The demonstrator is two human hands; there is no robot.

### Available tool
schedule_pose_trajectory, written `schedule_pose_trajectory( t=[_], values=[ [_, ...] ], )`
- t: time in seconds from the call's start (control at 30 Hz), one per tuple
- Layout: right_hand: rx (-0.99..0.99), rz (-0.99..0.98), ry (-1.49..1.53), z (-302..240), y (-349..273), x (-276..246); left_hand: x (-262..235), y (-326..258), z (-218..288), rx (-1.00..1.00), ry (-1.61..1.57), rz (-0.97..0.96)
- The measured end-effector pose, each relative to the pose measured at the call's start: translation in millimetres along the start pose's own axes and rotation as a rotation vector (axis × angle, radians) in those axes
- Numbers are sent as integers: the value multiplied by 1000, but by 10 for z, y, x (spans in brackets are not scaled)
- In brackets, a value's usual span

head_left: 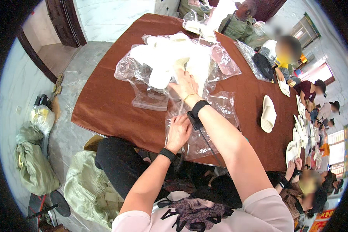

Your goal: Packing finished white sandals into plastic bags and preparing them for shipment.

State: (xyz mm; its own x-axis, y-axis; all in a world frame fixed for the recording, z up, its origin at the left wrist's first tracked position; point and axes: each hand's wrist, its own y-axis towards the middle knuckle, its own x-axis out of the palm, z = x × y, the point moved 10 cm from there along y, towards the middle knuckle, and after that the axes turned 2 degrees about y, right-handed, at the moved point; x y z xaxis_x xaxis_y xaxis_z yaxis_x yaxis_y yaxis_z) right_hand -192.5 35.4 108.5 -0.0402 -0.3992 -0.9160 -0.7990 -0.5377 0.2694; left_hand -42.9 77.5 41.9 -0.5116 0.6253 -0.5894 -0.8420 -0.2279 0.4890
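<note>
My left hand point(179, 131) is closed on the edge of a clear plastic bag point(216, 120) near the front of the table. Farther away, my right hand point(186, 85) reaches onto a pile of white slippers point(162, 58), its fingers apart and touching them. Its fingertips are partly lost against the bright white, and I see no slipper clearly gripped. One slipper point(159, 78) lies just left of that hand. More clear plastic point(149, 98) spreads under the left of the pile, and a pinkish slipper in plastic point(224, 60) lies to its right.
A brown cloth covers the table point(104, 96). A single cream slipper point(268, 114) lies to the right, and more slippers point(294, 149) line the far right side, where other people work. Pale green sacks point(89, 185) stand on the floor at left. A black tray-like item point(263, 65) lies at the back right.
</note>
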Motion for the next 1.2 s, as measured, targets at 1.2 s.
schedule_pose_trajectory(
  t=[1.2],
  values=[
    [404, -14, 1019, 2359, -2327, -1290, -148, 398, -556, -667, -975, -223]
  ],
)
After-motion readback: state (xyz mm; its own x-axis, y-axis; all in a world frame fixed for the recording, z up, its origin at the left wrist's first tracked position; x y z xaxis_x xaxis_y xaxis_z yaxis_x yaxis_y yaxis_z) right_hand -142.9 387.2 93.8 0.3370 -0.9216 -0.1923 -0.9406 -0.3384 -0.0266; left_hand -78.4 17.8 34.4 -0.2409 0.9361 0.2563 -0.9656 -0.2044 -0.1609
